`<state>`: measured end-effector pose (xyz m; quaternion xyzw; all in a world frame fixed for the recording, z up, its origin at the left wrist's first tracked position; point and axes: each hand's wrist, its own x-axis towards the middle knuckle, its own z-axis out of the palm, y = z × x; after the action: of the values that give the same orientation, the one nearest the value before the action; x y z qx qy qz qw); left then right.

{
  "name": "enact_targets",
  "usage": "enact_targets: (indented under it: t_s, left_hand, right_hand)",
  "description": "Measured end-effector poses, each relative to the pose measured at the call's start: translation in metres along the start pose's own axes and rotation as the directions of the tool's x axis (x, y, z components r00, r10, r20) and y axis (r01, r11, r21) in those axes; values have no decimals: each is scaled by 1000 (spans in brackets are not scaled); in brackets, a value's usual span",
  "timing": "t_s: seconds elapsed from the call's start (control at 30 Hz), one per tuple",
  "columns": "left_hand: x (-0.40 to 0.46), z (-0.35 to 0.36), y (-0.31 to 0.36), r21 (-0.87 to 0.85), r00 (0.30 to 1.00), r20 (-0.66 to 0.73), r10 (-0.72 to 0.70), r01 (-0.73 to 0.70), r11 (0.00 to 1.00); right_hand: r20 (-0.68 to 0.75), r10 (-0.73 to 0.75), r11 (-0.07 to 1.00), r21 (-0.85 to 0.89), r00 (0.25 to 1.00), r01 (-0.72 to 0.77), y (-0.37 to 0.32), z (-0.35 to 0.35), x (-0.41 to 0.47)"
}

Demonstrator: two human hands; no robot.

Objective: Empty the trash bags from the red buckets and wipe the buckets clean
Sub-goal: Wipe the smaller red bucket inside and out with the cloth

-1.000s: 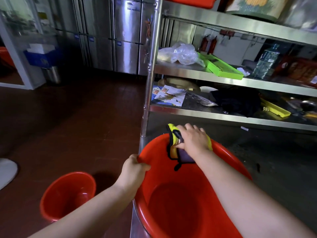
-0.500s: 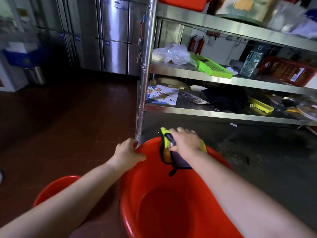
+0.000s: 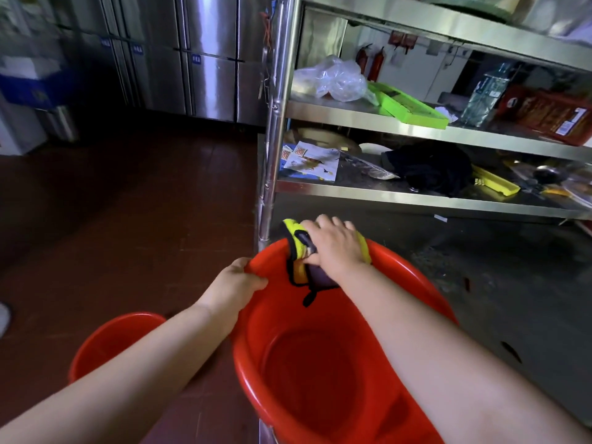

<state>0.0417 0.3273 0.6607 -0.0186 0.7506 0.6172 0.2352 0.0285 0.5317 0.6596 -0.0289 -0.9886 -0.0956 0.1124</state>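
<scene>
My left hand (image 3: 235, 282) grips the near-left rim of the large red plastic bucket (image 3: 323, 373), fingers curled over its edge. My right hand (image 3: 333, 246) presses the yellow black-edged cloth (image 3: 296, 251) on the far rim, fingers clamped over it. No label is legible.
</scene>
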Motion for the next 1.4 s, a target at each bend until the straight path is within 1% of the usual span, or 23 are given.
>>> enact_targets:
  t_s: [0.13, 0.2, 0.27, 0.33, 0.4, 0.53, 0.63, 0.73, 0.8, 0.87, 0.97, 1.07, 1.17, 1.4]
  left_hand:
    - [-16, -1, -3, -192, 997, -76, -3, -11, 981]
    - [-22, -1, -6, -247, 994, -106, -23, -4, 969]
    - [-28, 2, -12, -294, 993, -108, -46, 12, 956]
    - [-36, 6, -19, -331, 992, -109, -66, 26, 943]
    - [-44, 8, -26, -332, 992, -88, -86, 52, 942]
    - [-43, -6, -15, -189, 994, 52, -93, 101, 977]
    - [-14, -16, 10, 6, 994, 100, -43, 42, 999]
    - [16, -15, 32, 206, 986, 168, -16, -20, 978]
    - [32, -10, 39, 285, 975, 221, -3, -62, 957]
    - [42, -6, 40, 319, 971, 236, -28, -50, 946]
    - [48, -3, 29, 257, 977, 210, -42, -13, 966]
    - [40, 1, 21, 79, 985, 167, -35, 22, 997]
    - [33, 2, 17, -72, 987, 158, -32, 44, 996]
    - [18, 8, 11, -198, 994, 107, -3, 24, 980]
  right_hand:
    - [-8, 143, 987, -67, 990, -143, 31, 3, -8]
    - [-23, 208, 974, -83, 978, -209, 46, 4, -17]
    - [-26, 260, 962, -85, 965, -261, 56, 6, -26]
    - [-27, 267, 958, -103, 963, -268, 59, 7, -30]
    - [-21, 227, 966, -122, 974, -228, 58, 7, -31]
    - [9, 144, 985, -98, 990, -142, 54, 4, -25]
    - [31, 41, 998, -55, 999, -39, 41, 1, -14]
    - [19, -76, 996, -36, 997, 76, 17, 1, 1]
    - [-6, -150, 988, -41, 989, 150, 2, 5, 9]
    - [-48, -169, 985, -34, 985, 167, -6, 10, 13]
    - [-74, -174, 985, -34, 982, 172, -5, 15, 16]
    - [-64, -160, 987, -29, 985, 159, 0, 16, 17]
    - [-55, -77, 997, -15, 996, 76, 9, 15, 16]
    - [-3, 151, 987, -50, 988, -151, 58, 15, 3]
